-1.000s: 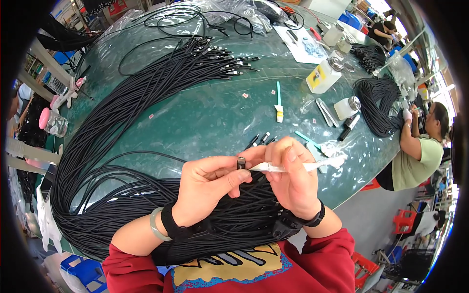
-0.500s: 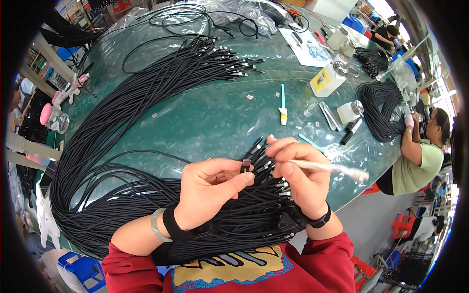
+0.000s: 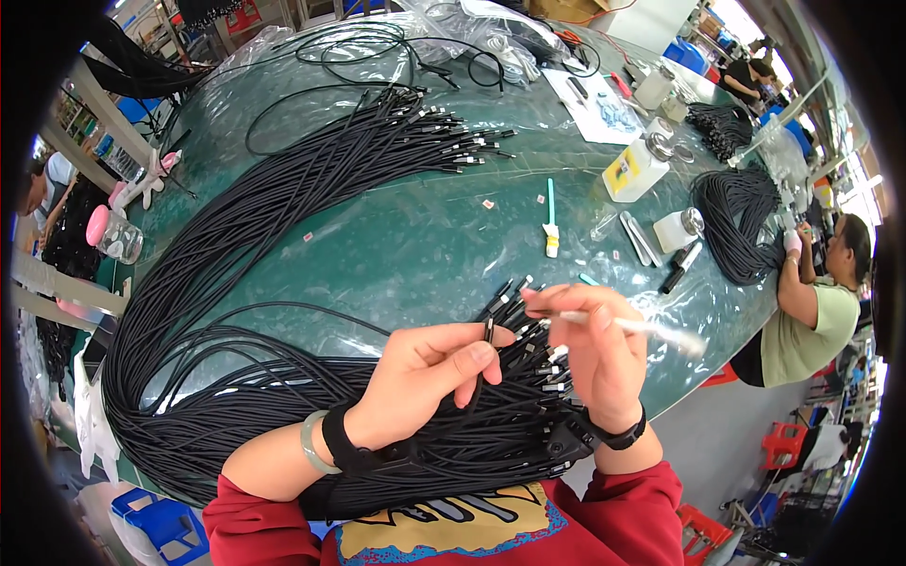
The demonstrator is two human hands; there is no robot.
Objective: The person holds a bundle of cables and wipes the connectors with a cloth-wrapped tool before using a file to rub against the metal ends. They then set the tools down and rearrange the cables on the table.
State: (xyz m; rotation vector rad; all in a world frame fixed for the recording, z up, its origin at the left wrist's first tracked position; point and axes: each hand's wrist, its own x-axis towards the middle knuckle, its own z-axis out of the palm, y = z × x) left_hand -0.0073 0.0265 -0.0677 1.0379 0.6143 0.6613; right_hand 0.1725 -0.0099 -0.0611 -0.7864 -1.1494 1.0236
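My left hand (image 3: 420, 373) pinches the end of a black cable between thumb and fingers, its connector (image 3: 489, 330) standing up edge-on. Just to the right, my right hand (image 3: 609, 354) grips a slim pale stick (image 3: 651, 328). The stick's white outer end is blurred, and a darker tip points left toward the connector, apparently without touching it. Under both hands lies a large bundle of black cables (image 3: 179, 269) that curves round the left side. Some of its connector ends (image 3: 552, 368) lie below my right hand, partly hidden by it.
On the green table (image 3: 406, 226) lie a teal-handled brush (image 3: 552, 222), tweezers (image 3: 642, 239) and a black marker (image 3: 679, 269). Bottles (image 3: 637, 168) stand at the right, near another cable coil (image 3: 736, 226). A co-worker (image 3: 812, 302) sits at the right edge. A pink-lidded jar (image 3: 115, 236) stands left.
My left hand has turned the connector from its broad face to its edge. My right hand, still holding the stick, has lowered slightly and shifted a little right. The whole view has shifted slightly.
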